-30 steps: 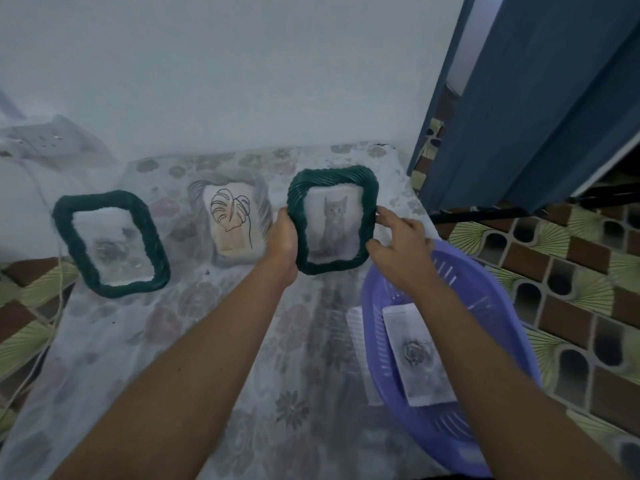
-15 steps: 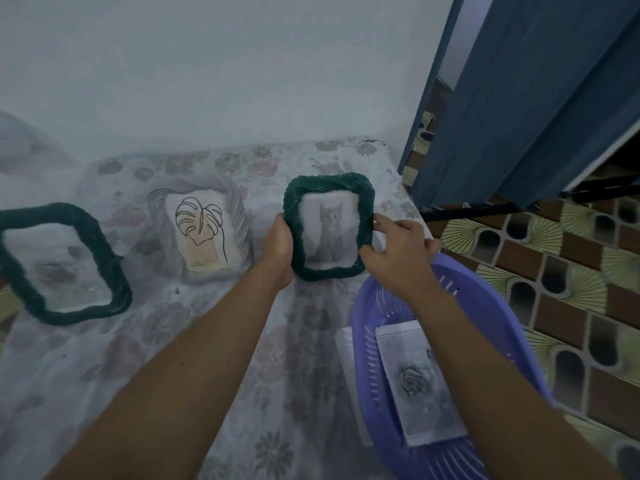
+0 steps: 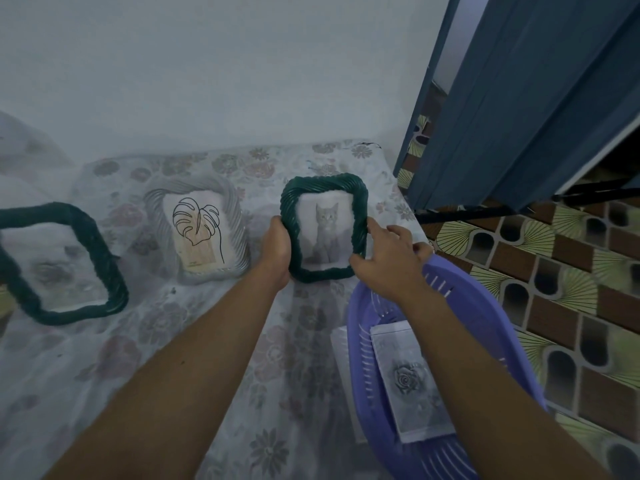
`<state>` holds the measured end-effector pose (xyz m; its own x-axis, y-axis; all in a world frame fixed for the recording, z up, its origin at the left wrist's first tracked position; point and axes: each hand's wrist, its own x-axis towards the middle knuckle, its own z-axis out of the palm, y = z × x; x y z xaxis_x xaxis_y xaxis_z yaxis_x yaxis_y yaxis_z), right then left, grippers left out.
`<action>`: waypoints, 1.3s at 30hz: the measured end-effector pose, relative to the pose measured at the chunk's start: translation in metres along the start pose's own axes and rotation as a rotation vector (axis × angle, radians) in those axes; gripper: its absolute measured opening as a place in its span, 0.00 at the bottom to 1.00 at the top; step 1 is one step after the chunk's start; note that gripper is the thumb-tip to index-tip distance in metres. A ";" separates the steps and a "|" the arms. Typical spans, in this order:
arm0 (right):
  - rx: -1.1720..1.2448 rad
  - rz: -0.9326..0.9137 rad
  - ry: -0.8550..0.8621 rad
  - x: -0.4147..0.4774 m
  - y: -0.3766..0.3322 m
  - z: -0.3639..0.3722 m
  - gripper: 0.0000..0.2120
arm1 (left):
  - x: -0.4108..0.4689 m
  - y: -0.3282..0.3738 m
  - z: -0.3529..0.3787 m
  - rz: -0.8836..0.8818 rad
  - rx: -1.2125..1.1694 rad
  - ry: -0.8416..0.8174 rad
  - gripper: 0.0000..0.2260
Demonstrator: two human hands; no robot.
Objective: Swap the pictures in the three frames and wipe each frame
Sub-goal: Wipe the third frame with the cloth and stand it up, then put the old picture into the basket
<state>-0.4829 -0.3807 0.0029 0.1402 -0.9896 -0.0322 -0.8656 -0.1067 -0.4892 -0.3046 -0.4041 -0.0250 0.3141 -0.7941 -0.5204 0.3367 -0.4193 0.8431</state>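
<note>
1. While the left hand (image 3: 277, 247) grips the green cat frame (image 3: 323, 227) (held upright over the floral table (image 3: 166, 341)), the right hand (image 3: 388, 261) pinches its right edge.
2. Rose picture (image 3: 410, 379) lies in the purple basket (image 3: 485, 306).

A home: a floral cloth (image 3: 173, 358) over the counter, patterned floor tiles (image 3: 571, 299), a blue door (image 3: 519, 98).

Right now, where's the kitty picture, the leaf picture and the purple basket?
Kitty picture (image 3: 325, 233): head view, on the cat's body.
Leaf picture (image 3: 197, 226): head view, on the drawn leaf.
Purple basket (image 3: 485, 313): head view, on its far rim.
</note>
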 end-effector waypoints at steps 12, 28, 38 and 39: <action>-0.016 -0.010 -0.068 -0.020 -0.016 -0.011 0.41 | -0.025 0.004 -0.012 0.211 0.275 0.224 0.29; 0.358 0.098 -0.142 -0.125 -0.025 0.006 0.42 | -0.125 -0.085 -0.063 0.465 0.993 -0.107 0.08; 0.406 0.149 -0.174 -0.149 -0.015 0.005 0.20 | -0.107 -0.120 -0.033 0.483 1.375 -0.244 0.37; 0.415 0.139 -0.177 -0.150 -0.015 0.002 0.18 | -0.112 -0.115 -0.030 0.456 1.381 -0.243 0.34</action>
<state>-0.4899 -0.2303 0.0138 0.1474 -0.9563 -0.2523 -0.6218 0.1088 -0.7756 -0.3521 -0.2540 -0.0677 -0.0421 -0.9639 -0.2630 -0.8867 -0.0853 0.4545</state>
